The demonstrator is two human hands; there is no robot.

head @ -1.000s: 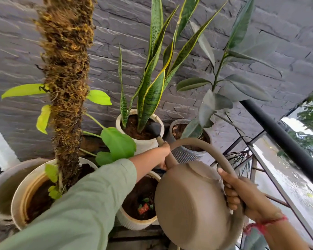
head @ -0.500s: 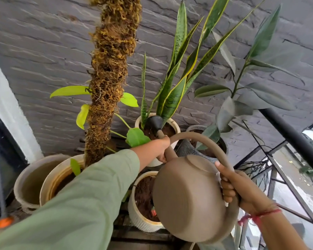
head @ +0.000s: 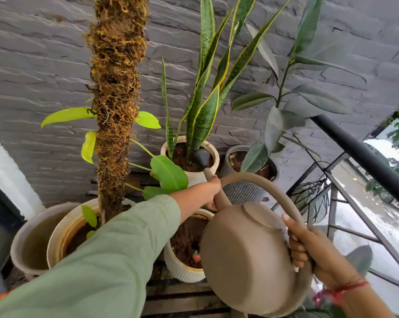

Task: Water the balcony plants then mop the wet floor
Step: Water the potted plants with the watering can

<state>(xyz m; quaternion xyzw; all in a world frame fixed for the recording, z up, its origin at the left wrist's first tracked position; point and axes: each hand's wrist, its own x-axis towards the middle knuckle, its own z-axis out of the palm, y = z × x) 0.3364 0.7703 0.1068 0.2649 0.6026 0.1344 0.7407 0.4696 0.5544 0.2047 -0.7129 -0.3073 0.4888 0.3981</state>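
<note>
A tan watering can (head: 246,260) is tilted forward at lower centre. Its dark rose head (head: 202,158) hangs over the soil of the snake plant's white pot (head: 213,154). My left hand (head: 211,191) grips the spout near its base, with a green sleeve behind it. My right hand (head: 308,246) grips the can's looped handle; a red thread circles the wrist. No water stream can be made out.
A moss pole (head: 115,106) with pale green leaves rises from a cream pot (head: 60,235); a grey pot (head: 26,242) stands left of it. A ribbed white pot (head: 182,269) sits under the can. A rubber plant (head: 283,115) grows from a grey textured pot (head: 242,193). A black railing (head: 363,154) runs along the right. A grey stone wall is behind.
The view shifted slightly and the can's rose now hangs further over the snake plant's soil. Both hands keep the same hold on spout and handle.
</note>
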